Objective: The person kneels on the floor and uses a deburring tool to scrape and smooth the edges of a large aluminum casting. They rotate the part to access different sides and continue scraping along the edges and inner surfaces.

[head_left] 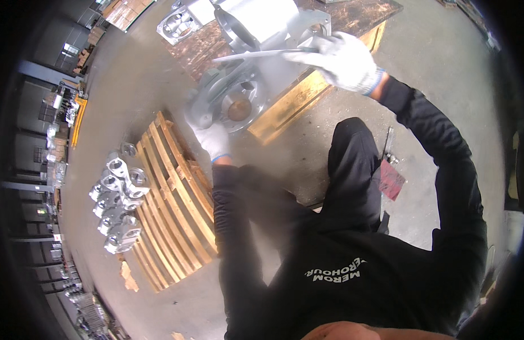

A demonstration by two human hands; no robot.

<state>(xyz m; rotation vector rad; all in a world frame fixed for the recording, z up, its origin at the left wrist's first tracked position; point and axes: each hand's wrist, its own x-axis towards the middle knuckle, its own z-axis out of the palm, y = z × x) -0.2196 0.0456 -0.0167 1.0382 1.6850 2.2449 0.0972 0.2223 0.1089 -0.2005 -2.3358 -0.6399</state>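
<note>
Black shirt (284,300) lies below gloved hands (350,62) and ringed metal casting (257,103).

left hand (210,135) blurred, casting (225,93) hazy, metal cylinder (265,21) cropped at top

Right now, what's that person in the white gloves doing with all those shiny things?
The right hand holds a long, thin tool by one end. The left hand is at the left side of a big silvery part, but it's blurry. I can't tell if the tool touches that part. Other silvery parts stand on the brown wooden surface. More metal parts are gathered by a slatted pallet.
</note>
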